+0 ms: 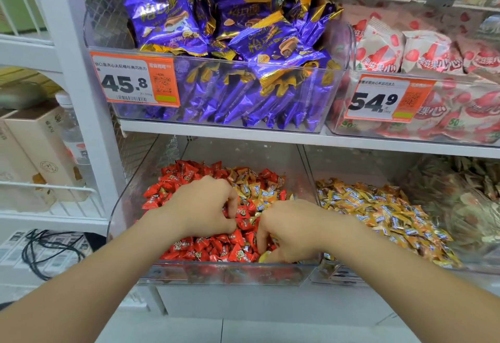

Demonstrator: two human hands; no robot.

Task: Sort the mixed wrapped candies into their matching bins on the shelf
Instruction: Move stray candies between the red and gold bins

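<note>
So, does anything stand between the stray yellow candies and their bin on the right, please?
Only the clear side walls where the left bin and right bin meet; the yellow candies must go over them.

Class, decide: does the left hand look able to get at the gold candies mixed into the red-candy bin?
Probably yes: the left hand is inside that open-topped bin, its fingers next to the gold candies, with nothing between.

Person rig, two bare hands: left hand (205, 207), right hand (292, 229). Both forearms are bare right out to the frame edges, and the wrists are bare too. Forearms are slim and taper to narrow wrists. Fingers are short and rounded, knuckles visible. Nails are too small and blurred to read.
</note>
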